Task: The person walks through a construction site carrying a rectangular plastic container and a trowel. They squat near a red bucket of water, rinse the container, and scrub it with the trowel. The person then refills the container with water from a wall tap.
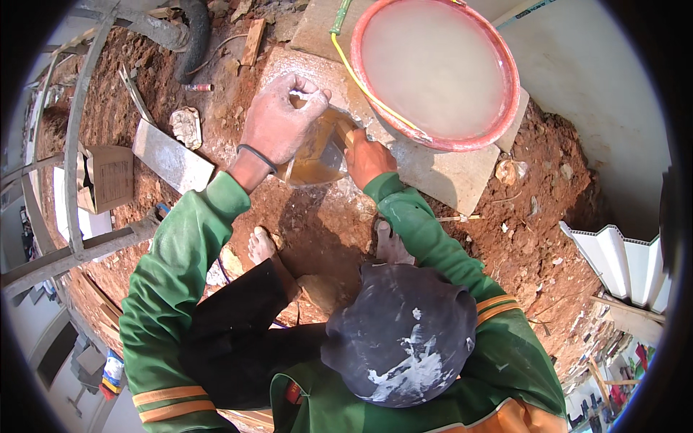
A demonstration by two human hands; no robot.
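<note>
— When looking straight down, see what at the L hand (285,119)?
— Curled, w/ thumb and finger bent round a small gap, over the L side of a see-through yellowish tub (310,167). Can't tell if gripping anything; hard to see past the knuckles.
— And the R hand (369,160)?
— Closed, at the R side of the same tub, w/ a tan piece (344,135) just by the fingers. Can't tell whether gripped or part of the tub.
— Where to find the tub, exactly?
— Btwn both hands, past the bare feet (261,247), by the near edge of a pale slab (451,177), nr a big pink basin (513,94).
— See what in the basin?
— Cloudy water (433,65), w/ a yellow cord (369,92) along the L rim.
— Anything further out?
— Off L, a cardboard box (114,177) and a grey board (172,159) on red soil (527,249). Off R, a white ridged panel (613,260).
</note>
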